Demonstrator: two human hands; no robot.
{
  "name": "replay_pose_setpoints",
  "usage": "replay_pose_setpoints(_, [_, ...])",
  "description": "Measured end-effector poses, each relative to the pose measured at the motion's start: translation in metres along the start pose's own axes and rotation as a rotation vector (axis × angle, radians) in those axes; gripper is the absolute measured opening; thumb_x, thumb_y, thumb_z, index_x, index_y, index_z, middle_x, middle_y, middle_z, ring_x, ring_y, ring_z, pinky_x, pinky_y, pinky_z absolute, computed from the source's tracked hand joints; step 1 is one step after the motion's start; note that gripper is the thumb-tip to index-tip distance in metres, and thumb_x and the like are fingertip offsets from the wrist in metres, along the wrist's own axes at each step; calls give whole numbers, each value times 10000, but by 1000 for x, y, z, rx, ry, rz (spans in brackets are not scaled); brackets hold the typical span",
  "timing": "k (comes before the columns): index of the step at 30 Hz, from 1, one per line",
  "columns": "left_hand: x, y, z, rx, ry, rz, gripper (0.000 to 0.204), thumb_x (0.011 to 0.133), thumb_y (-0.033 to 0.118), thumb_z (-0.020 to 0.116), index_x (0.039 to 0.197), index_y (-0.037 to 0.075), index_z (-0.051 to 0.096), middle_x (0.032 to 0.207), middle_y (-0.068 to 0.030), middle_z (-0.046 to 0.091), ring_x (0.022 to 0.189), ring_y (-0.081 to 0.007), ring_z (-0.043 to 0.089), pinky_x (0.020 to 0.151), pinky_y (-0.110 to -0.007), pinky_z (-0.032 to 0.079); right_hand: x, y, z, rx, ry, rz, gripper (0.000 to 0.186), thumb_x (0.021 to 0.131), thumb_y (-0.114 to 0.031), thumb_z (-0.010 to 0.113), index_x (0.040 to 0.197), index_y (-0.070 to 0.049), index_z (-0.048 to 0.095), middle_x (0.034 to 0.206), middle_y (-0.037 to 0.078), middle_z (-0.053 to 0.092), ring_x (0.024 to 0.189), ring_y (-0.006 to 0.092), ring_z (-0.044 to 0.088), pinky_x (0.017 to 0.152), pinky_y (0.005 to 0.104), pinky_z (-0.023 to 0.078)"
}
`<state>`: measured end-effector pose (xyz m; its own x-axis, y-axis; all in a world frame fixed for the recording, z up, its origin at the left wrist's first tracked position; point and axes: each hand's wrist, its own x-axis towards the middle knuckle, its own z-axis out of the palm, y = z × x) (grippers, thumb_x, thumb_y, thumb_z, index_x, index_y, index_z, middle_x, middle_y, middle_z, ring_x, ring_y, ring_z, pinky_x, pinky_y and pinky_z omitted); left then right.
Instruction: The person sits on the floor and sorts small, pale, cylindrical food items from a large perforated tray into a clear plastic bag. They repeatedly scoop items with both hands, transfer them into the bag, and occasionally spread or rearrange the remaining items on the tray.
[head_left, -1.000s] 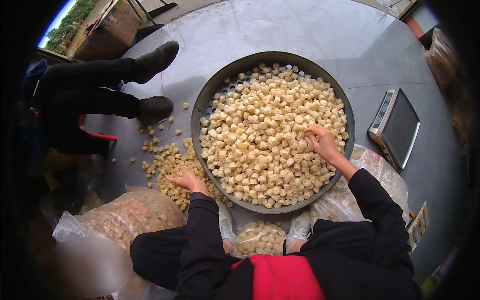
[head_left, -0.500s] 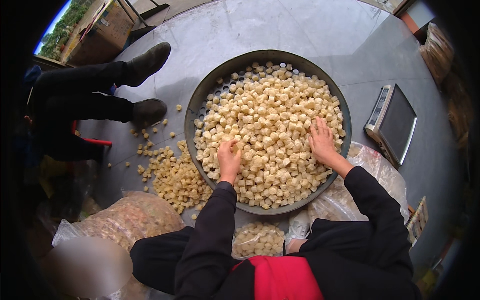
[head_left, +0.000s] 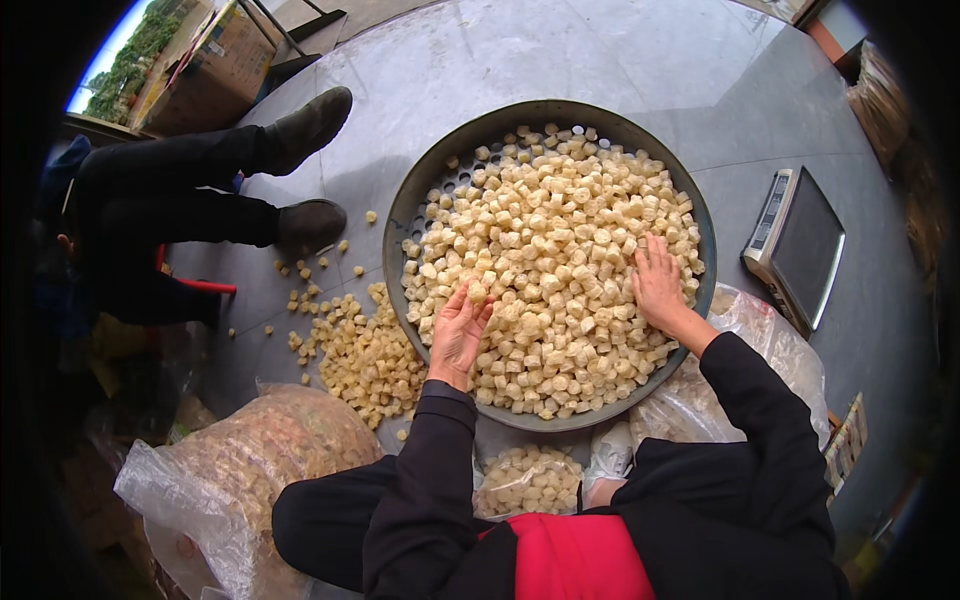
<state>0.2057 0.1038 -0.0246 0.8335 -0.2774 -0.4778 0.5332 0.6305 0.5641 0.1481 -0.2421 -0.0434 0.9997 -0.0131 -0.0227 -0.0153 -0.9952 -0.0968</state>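
Note:
A large round dark tray (head_left: pixel 405 170) with a perforated bottom holds a broad heap of small, pale yellow, stubby cylindrical pieces (head_left: pixel 560 290). My left hand (head_left: pixel 460 335) is over the heap's near left side, palm turned up, with one piece (head_left: pixel 477 292) pinched between thumb and fingertips. On the right part of the heap my right hand (head_left: pixel 661 283) lies palm down, fingers stretched out over the pieces. Nothing shows in its grip, though what is under the palm is hidden.
Loose pieces (head_left: pixel 365 350) lie on the floor left of the tray. Full plastic bags stand near left (head_left: pixel 270 440), between my legs (head_left: pixel 530 482) and under the tray's right side (head_left: pixel 770 350). A flat scale (head_left: pixel 800 245) is at right. Another person's shoes (head_left: pixel 310 228) are at left.
My left hand has drawn back slightly and turned its palm up, bringing a pinched piece into sight. The right hand stays nearly in place on the heap. The whole view has shifted a little.

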Motion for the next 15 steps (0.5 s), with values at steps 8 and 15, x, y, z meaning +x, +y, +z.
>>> replay_pose_setpoints(8, [9, 14, -22, 461, 740, 536, 254, 940, 1, 460, 1188, 6, 518, 1002, -92, 565, 774, -156, 605, 690, -251, 524, 1, -3, 0, 17, -8, 1, 446, 897, -214, 474, 1283, 2, 415, 1474, 214, 217, 1384, 344, 174, 1078, 474, 198])
replay_pose_setpoints(15, [1, 51, -53, 652, 1353, 710, 354, 864, -63, 501, 1196, 59, 517, 1103, -115, 475, 873, -186, 538, 751, -305, 472, -2, 3, 1, 13, 1, -2, 455, 896, -208, 470, 1296, 0, 406, 1475, 220, 212, 1386, 347, 174, 1077, 477, 198])
